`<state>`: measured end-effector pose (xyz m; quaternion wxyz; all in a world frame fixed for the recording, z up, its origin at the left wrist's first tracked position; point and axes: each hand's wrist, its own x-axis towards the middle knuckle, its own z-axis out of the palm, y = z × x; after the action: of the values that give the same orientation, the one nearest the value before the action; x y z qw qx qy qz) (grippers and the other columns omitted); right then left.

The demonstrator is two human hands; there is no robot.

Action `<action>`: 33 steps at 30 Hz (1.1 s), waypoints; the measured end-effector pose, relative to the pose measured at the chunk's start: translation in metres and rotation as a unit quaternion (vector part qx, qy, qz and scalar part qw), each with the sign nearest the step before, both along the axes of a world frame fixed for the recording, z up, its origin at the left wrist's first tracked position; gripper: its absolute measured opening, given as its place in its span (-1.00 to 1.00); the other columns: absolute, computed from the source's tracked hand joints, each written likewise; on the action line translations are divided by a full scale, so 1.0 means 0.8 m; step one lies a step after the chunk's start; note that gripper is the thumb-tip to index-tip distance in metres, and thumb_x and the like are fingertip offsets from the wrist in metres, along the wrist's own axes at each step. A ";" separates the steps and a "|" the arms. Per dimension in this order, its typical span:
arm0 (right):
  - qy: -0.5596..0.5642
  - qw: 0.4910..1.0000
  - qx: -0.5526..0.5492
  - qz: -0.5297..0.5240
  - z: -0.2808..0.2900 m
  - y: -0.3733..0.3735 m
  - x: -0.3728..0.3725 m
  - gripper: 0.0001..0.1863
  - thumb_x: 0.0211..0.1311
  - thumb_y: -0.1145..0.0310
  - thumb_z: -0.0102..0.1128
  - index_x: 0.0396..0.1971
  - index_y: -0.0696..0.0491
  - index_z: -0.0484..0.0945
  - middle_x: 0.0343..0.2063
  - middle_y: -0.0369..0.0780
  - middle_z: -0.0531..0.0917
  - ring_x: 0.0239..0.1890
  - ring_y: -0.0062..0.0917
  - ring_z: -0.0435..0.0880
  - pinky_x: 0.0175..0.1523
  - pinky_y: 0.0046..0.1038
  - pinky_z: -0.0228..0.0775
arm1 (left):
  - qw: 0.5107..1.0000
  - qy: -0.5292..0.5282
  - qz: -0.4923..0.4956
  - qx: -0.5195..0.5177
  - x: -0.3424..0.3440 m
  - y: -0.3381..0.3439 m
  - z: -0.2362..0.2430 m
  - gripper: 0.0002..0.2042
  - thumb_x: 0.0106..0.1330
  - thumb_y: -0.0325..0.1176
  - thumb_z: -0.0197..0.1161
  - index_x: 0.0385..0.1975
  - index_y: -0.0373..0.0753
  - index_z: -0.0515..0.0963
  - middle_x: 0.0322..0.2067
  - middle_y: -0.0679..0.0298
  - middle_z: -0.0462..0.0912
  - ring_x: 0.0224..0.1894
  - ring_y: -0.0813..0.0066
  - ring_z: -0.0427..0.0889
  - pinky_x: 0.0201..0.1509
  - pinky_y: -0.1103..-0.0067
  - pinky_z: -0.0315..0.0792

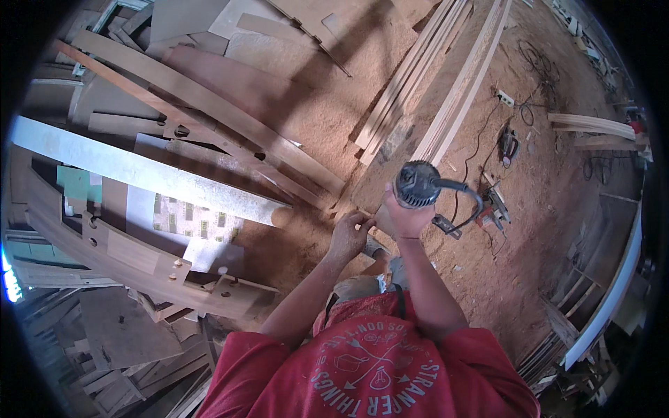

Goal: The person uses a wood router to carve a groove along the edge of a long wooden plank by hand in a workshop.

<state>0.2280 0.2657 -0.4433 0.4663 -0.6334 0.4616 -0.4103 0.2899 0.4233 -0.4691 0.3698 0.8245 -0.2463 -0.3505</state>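
Observation:
My right hand (410, 221) is wrapped round the body of a black corded power tool (416, 184). Its round, vented top faces up, and a thick cable bends away from it to the right; its working end is hidden under the hand. Close by on the left, my left hand (350, 237) is closed in a pinch, thumb and fingertips together. What sits between those fingertips is too small to make out. Just beyond the tool lies the near end of a bundle of long pale wood strips (463, 87).
Sawdust covers the floor (516, 279). Further long strips (411, 76) lie ahead. Long boards (209, 104), a whitish plank (153, 171) and a curved wooden piece (132, 258) with holes spread leftward. Another power tool (509, 146), a power strip (505, 98) and loose cables lie right.

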 end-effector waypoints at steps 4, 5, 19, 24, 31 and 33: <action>-0.117 0.982 0.150 0.014 -0.048 0.008 -0.009 -0.36 0.05 0.22 0.71 0.08 0.18 0.61 -0.18 -0.23 0.83 -0.15 -0.44 0.84 0.10 -0.40 0.66 | 1.000 0.022 0.014 -0.009 -0.003 -0.007 0.003 -0.75 0.49 -0.22 0.36 -0.19 -0.32 0.79 -0.05 0.00 0.76 0.06 -0.04 0.70 0.19 0.21 0.54; -0.211 0.953 0.215 0.012 -0.061 0.009 -0.010 -0.33 0.04 0.25 0.71 0.10 0.18 0.57 -0.22 -0.24 0.82 -0.20 -0.43 0.84 0.06 -0.42 0.67 | 1.000 0.022 0.012 -0.010 -0.003 -0.008 0.003 -0.75 0.49 -0.22 0.36 -0.19 -0.32 0.79 -0.05 0.00 0.76 0.06 -0.04 0.70 0.19 0.21 0.54; 0.072 0.991 -0.101 0.056 -0.029 0.006 -0.011 -0.37 0.08 0.26 0.66 0.12 0.15 0.60 -0.12 -0.21 0.81 -0.11 -0.46 0.82 0.09 -0.42 0.63 | 0.999 0.044 0.030 0.002 -0.003 -0.005 0.001 -0.76 0.50 -0.26 0.35 -0.17 -0.33 0.79 -0.07 -0.02 0.75 0.05 -0.06 0.71 0.19 0.21 0.55; 0.048 0.999 0.007 0.018 -0.044 0.004 -0.013 -0.40 0.06 0.33 0.68 0.11 0.17 0.63 -0.15 -0.24 0.82 -0.14 -0.49 0.83 0.07 -0.41 0.66 | 0.999 0.036 0.019 0.004 -0.004 -0.012 0.007 -0.74 0.50 -0.25 0.34 -0.16 -0.36 0.77 -0.06 -0.04 0.75 0.07 -0.07 0.71 0.19 0.21 0.55; 0.015 0.992 -0.069 0.104 -0.105 0.014 -0.033 -0.57 0.35 0.30 0.43 0.13 0.14 0.60 0.03 -0.19 0.77 -0.02 -0.41 0.81 0.12 -0.40 0.69 | 1.000 0.008 0.007 0.000 -0.006 -0.012 0.005 -0.75 0.49 -0.27 0.34 -0.16 -0.36 0.77 -0.08 -0.04 0.74 0.05 -0.07 0.70 0.16 0.20 0.55; 0.105 0.978 -0.145 0.106 -0.117 0.015 -0.039 -0.53 0.29 0.31 0.49 0.13 0.14 0.60 0.02 -0.19 0.78 -0.02 -0.42 0.81 0.12 -0.38 0.69 | 1.000 -0.008 -0.006 -0.001 -0.004 -0.008 -0.001 -0.76 0.48 -0.28 0.36 -0.12 -0.36 0.76 -0.09 -0.01 0.74 0.01 0.02 0.72 0.09 0.25 0.58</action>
<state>0.1965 0.2777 -0.5368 0.3595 -0.7790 0.3737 -0.3526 0.2866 0.4168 -0.4696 0.3663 0.8254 -0.2546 -0.3459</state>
